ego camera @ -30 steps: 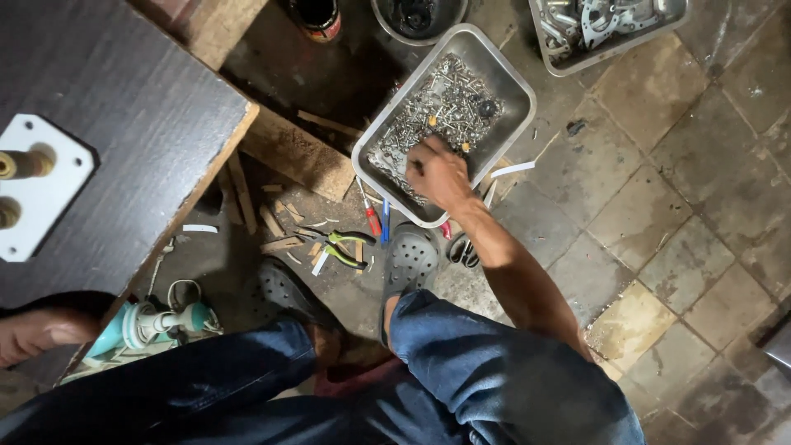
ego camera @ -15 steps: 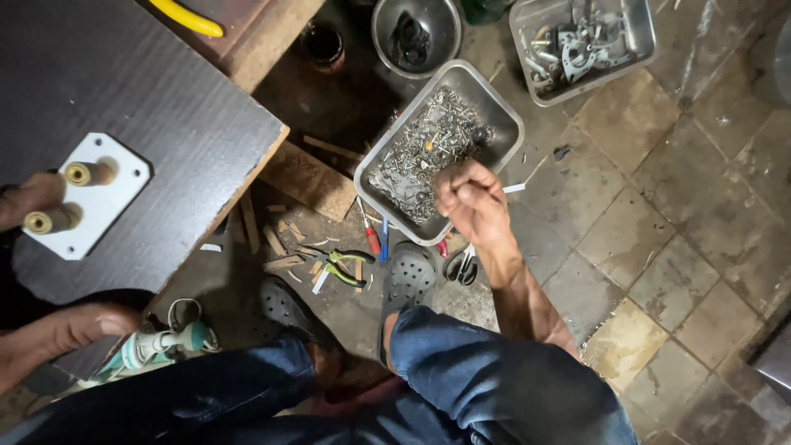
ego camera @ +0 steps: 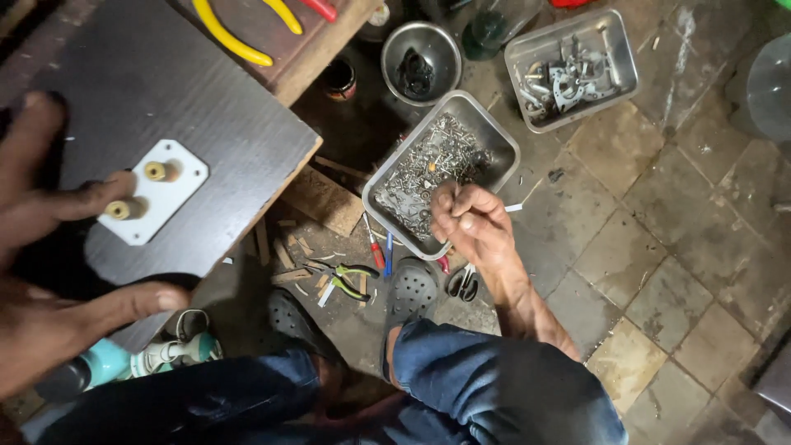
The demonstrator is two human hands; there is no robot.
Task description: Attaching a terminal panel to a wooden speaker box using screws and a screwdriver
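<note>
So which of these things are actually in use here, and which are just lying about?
In use:
right hand over the tray of screws
left hand on the dark board
white plate with brass pegs

Lying about:
round metal bowl
tray of metal fittings
yellow-handled pliers
green-handled cutters

Dim, warm light w/ soft shadows; glare on the metal tray (ego camera: 501, 136) rim; left hand (ego camera: 49, 272) blurred, out of focus; slight wide-angle edge distortion.

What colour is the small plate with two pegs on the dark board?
White, with two brass-coloured pegs; the plate shows clearly in the head view, by the left hand.
</note>
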